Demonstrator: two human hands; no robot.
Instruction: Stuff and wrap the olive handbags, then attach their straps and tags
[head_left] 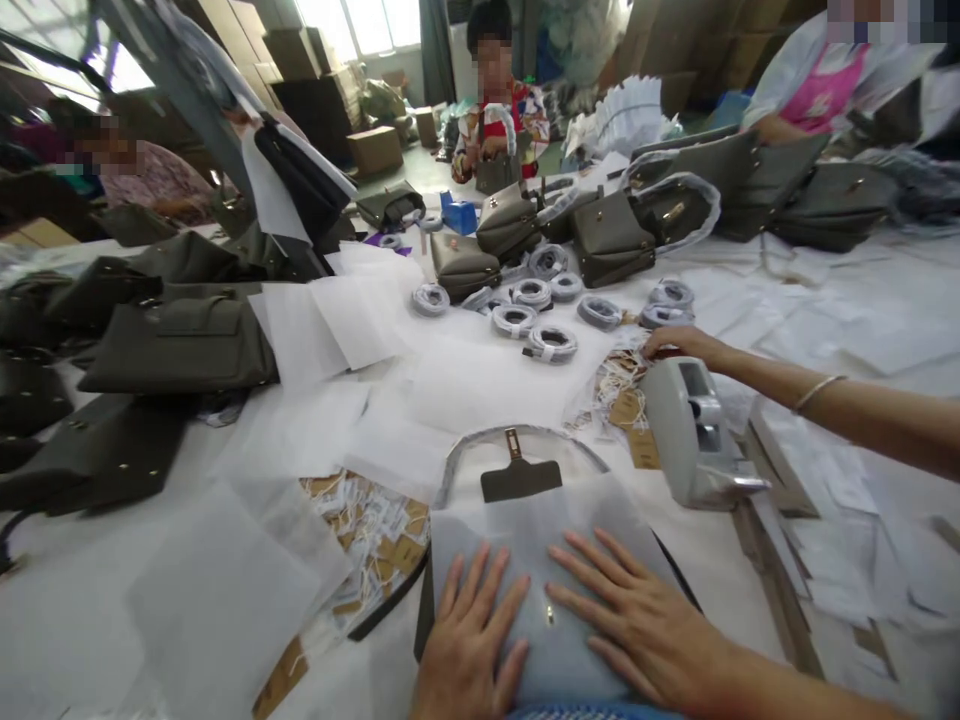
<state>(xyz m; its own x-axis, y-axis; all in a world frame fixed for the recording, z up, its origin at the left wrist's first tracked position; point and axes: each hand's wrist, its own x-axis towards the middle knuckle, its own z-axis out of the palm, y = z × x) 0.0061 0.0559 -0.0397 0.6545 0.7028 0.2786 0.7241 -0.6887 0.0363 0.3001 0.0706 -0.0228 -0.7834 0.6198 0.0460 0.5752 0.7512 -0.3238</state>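
Observation:
In front of me lies a dark olive handbag [424,610], its front covered by a translucent white sheet [517,525]. My left hand [472,635] rests flat on the sheet's left part with fingers spread. On the right part lies my right hand [637,620], also flat, fingers apart. A small metal turn lock [550,614] pokes through the sheet between the two hands. Above the sheet sits the bag's dark closure tab [520,481] with a gold fitting, inside the arch of the wrapped handle [469,440].
A bag of tan tags [397,550] lies left; more tags [630,405] lie right. A co-worker's hand [679,343] reaches beside a grey tape dispenser [679,430]. Wrapped strap coils [551,343], olive handbags [187,340] and paper sheets [225,570] cover the table. Several people sit around it.

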